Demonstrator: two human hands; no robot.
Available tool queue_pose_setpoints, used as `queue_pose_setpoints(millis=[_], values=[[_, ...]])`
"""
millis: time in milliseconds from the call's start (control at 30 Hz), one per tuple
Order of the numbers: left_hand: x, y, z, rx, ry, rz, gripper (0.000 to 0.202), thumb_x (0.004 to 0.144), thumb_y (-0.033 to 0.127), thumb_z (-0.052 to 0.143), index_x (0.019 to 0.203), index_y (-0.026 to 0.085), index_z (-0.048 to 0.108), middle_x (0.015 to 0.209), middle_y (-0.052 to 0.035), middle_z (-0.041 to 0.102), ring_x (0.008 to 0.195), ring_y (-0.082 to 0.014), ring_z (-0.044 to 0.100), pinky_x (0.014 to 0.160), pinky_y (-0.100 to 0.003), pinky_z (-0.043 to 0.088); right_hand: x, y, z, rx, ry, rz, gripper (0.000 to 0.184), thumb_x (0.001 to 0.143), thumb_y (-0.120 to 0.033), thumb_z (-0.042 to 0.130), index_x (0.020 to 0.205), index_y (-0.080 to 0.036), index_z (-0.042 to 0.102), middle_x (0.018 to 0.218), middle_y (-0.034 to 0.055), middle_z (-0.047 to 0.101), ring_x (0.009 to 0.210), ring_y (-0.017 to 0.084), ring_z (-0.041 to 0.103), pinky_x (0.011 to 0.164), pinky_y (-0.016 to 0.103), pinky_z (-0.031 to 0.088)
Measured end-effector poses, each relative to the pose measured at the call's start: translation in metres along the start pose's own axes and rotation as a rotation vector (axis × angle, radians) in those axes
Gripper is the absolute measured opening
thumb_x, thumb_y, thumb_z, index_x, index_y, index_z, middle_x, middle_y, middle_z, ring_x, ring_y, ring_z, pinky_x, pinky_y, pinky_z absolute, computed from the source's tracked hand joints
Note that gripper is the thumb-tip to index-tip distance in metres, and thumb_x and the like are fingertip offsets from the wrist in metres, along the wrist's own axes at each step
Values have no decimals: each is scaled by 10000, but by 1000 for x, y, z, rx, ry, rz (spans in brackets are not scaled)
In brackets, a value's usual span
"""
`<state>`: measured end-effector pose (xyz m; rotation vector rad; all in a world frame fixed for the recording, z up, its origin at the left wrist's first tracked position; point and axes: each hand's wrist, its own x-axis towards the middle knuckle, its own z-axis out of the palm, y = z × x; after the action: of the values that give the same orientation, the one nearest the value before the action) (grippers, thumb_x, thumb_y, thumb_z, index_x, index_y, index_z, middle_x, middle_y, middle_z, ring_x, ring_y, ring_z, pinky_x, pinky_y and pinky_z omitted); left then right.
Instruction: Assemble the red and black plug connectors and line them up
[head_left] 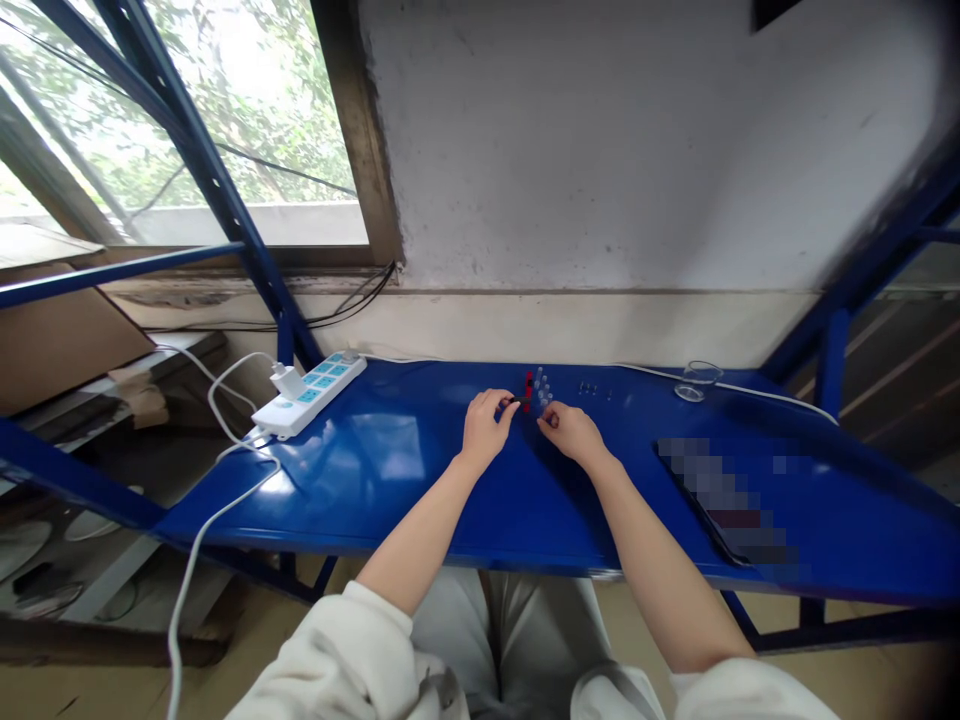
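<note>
Over the middle of the blue table (420, 500), my left hand (486, 425) pinches a small dark, slim piece (519, 400) between thumb and fingers. That piece reaches to a narrow red strip (529, 380) standing or lying just beyond. Right beside the strip is a cluster of small clear tube-like pieces (541, 380). My right hand (574, 432) is closed in a pinch at the near end of this cluster; what its fingertips hold, if anything, is too small to make out.
Several tiny pieces (589, 388) lie behind my right hand. A clear round container (690, 390) is at the back right, a flat dark, blurred-out object (720, 500) at the right. A white power strip (315, 395) with a white cable (196, 560) occupies the left; blue frame posts (831, 350) flank the table.
</note>
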<state>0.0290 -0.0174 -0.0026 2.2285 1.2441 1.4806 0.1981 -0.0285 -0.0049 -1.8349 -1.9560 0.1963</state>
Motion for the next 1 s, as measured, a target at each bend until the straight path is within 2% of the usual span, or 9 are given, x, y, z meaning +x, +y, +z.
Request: queue_pose_setpoints(millis=[100,200,600,733,867,1000], values=[[0,4,-3,-65,71,25,170,822,313,480,869,180,576,782,-37,588,723,-142,518,720,-289,412,-1,-6,0,46,37,-98,111,748,-310,503,758,-207,544,623,-3,577,539,112,502,480,206,268],[0,7,-3,-80,76,56,152,816,300,496,851,176,577,774,-32,591,713,-137,519,724,-292,420,-1,-8,1,80,62,-158,106,745,-303,494,736,-203,529,599,-9,560,505,102,473,475,206,260],[0,6,-4,-52,76,137,210,853,281,430,960,181,582,823,-47,607,770,-143,542,759,-307,439,-1,-6,3,119,68,-205,72,716,-264,489,692,-197,501,576,-10,544,485,100,450,479,206,262],[-2,9,-6,-17,18,176,274,871,273,386,1081,200,547,895,-50,611,811,-145,544,797,-317,436,-1,-6,4,106,54,-184,69,710,-264,496,697,-197,505,573,-10,545,491,101,462,479,204,264],[-4,15,-9,48,-114,222,380,879,287,356,1250,237,423,975,-53,595,884,-157,528,830,-325,428,-1,-7,3,52,40,-164,80,714,-271,494,700,-195,513,565,-4,544,494,106,471,472,208,256],[-5,18,-10,114,-235,229,427,884,306,330,1308,268,343,991,-52,577,914,-167,514,836,-332,425,-2,-8,2,12,49,-131,105,727,-289,491,716,-191,529,578,7,560,518,117,498,479,214,264]])
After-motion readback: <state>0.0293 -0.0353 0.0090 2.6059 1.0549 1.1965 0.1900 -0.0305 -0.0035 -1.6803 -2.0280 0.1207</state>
